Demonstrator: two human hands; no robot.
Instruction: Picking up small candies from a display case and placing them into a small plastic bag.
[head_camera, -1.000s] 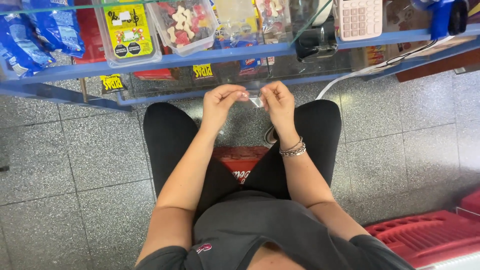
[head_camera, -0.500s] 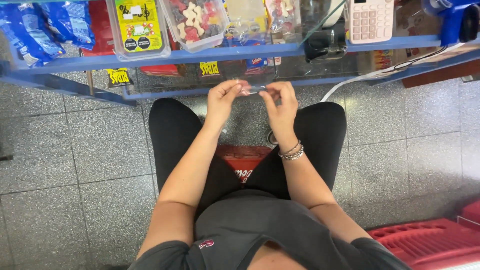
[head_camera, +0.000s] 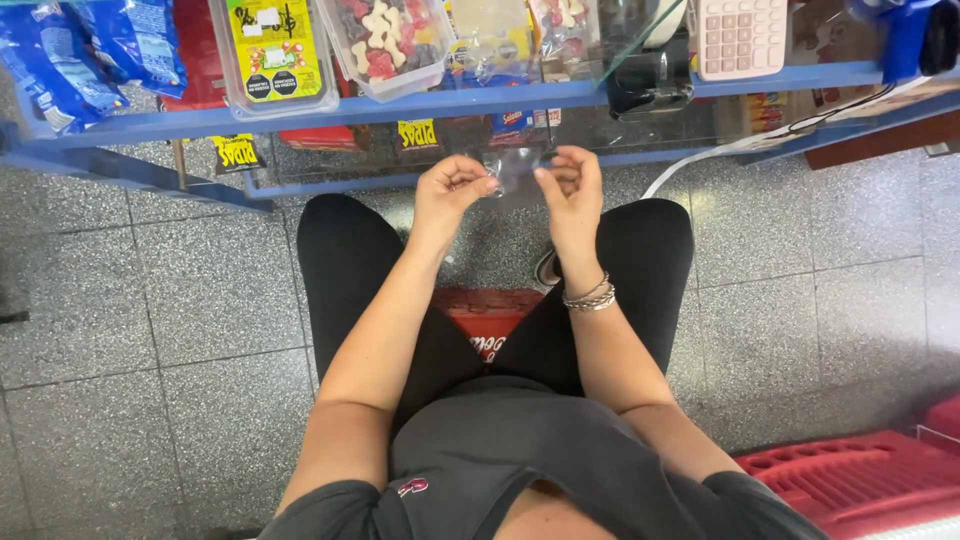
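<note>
Head view, looking down on a seated person in a dark top and black leggings. The left hand (head_camera: 452, 190) and the right hand (head_camera: 570, 190) are raised side by side in front of the knees, at the lower edge of a blue shelf (head_camera: 420, 102). Between them is stretched a small clear plastic wrapper (head_camera: 517, 168), nearly transparent and hard to make out against the floor. The left hand is closed narrowly, thumb and forefinger pinching the wrapper's left end; the right hand is likewise closed to a pinch on the right end, its remaining fingers curled. What the wrapper contains cannot be told. The right wrist carries several thin metal bracelets (head_camera: 588, 297).

On the shelf, from left to right, stand blue snack bags (head_camera: 70, 50), a clear tub with a yellow label (head_camera: 272, 50), a clear tub of red and white sweets (head_camera: 385, 40), further clear packets (head_camera: 490, 40), a black device (head_camera: 648, 85) and a pale pink calculator (head_camera: 738, 38). A white cable (head_camera: 720, 155) runs from the shelf's right part down toward the floor. The person sits on a red crate (head_camera: 490, 320), visible between the thighs, on a grey speckled tile floor (head_camera: 150, 300). A second red crate (head_camera: 860, 480) lies at lower right, well apart from both hands.
</note>
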